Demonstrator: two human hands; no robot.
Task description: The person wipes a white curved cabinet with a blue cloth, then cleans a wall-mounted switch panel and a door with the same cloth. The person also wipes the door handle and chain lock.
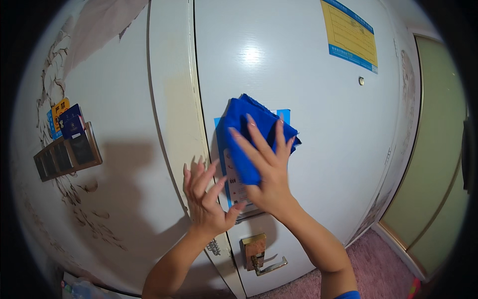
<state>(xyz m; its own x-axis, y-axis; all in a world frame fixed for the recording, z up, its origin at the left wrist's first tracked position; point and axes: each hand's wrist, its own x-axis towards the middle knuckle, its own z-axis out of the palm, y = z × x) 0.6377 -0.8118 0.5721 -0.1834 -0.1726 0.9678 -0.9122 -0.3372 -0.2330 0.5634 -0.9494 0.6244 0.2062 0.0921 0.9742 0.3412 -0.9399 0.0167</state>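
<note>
A folded blue cloth (242, 149) lies flat against a white door (317, 157). My right hand (269, 160) holds it there with fingers spread over it, slightly blurred. Behind the cloth is a blue-edged notice (239, 194) bearing writing and small icons; its middle is hidden. My left hand (207, 198), empty with fingers apart, is beside the notice's lower left, over the cream door frame (173, 112). I cannot tell whether it touches the frame. Below both hands is a worn brass lock plate with a lever handle (272, 266).
A yellow and blue poster (351, 37) and a peephole (361, 81) are higher on the door. On the left wall hangs a wooden pocket rack (67, 155) with cards and booklets. A door chain (213, 247) hangs at the frame. Frosted panels (422, 149) stand right, above pink carpet (377, 258).
</note>
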